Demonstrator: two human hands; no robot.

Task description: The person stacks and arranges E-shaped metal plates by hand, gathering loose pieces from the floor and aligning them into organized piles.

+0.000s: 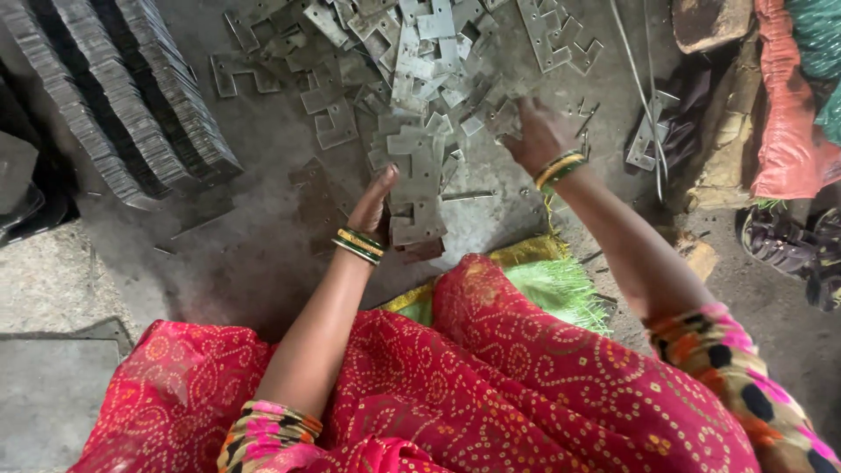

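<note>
My left hand (372, 203) grips a stack of flat grey notched metal plates (416, 197), held upright on edge against the floor in front of my red patterned garment. My right hand (534, 131) reaches forward with fingers spread over a loose heap of the same metal plates (412, 52) scattered on the grey floor, touching small pieces at the heap's right edge. Whether it has hold of one is hidden under the fingers. Both wrists wear green and yellow bangles.
Long rows of neatly stacked plates (123, 105) lie at the upper left. A brick (710, 22), an orange-red sack (788, 114) and a dark sandal (784, 241) sit at the right. Thin wire (644, 96) lies near the heap. A yellow-green cloth (543, 280) lies under my knee.
</note>
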